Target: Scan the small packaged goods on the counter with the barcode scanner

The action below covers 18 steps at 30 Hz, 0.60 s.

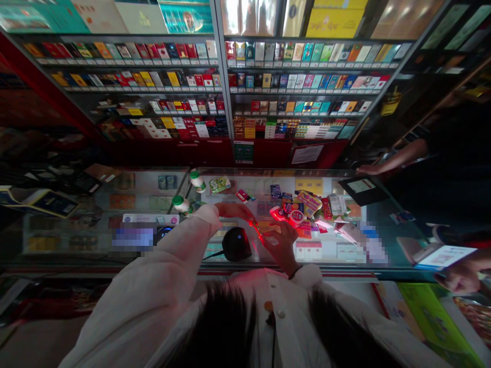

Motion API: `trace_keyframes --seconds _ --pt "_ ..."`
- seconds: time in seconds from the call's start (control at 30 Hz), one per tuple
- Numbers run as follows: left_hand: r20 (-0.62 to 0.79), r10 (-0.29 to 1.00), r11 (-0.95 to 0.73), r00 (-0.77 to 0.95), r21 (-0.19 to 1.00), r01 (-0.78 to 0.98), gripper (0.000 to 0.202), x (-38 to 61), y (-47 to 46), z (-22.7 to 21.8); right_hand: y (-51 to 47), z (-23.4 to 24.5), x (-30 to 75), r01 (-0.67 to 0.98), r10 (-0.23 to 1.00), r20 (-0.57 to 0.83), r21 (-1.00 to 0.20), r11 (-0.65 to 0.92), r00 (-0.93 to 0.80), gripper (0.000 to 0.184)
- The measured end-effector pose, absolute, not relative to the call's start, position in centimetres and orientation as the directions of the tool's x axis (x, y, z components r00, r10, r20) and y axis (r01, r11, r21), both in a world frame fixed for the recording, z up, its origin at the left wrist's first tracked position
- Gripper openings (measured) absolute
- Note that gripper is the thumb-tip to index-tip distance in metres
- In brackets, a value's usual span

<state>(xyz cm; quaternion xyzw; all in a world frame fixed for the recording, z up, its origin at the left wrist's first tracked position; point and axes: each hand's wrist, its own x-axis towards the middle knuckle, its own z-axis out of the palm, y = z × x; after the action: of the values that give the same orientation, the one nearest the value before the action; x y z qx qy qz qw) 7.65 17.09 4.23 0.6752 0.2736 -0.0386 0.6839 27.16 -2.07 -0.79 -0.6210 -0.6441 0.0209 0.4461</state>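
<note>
In the head view, my left hand (237,210) reaches in from the left, its fingertips closed on the upper end of a small slim packet (257,228). My right hand (283,243) pinches the lower end of the same packet. Red light falls on it, and its print is too small to read. Just left of it stands a black box-shaped scanner (235,244) with a cable, its front toward the packet. Beyond my right hand lies a heap of colourful candy packs (303,204), with a round red-lit tub (296,217) at the near side.
Two white bottles with green caps (197,181) and a green packet (220,184) are on the glass counter (264,176). A blurred phone-like screen (134,237) lies at left. Other people's arms (406,156) are at the right. Shelves of cigarette packs (268,82) stand behind.
</note>
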Motion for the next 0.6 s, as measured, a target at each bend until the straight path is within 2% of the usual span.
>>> trace_keyframes --seconds 0.47,0.6 --pt "-0.441 0.144 0.023 0.886 0.896 0.443 0.021 7.93 17.1 5.09 -2.67 -0.61 26.79 0.769 0.888 0.46 -0.579 0.272 0.032 0.01" --pt "-0.435 0.155 0.001 0.887 0.898 0.441 0.021 7.84 17.27 4.79 -2.55 -0.61 26.77 0.763 0.886 0.462 -0.586 0.272 0.039 0.011"
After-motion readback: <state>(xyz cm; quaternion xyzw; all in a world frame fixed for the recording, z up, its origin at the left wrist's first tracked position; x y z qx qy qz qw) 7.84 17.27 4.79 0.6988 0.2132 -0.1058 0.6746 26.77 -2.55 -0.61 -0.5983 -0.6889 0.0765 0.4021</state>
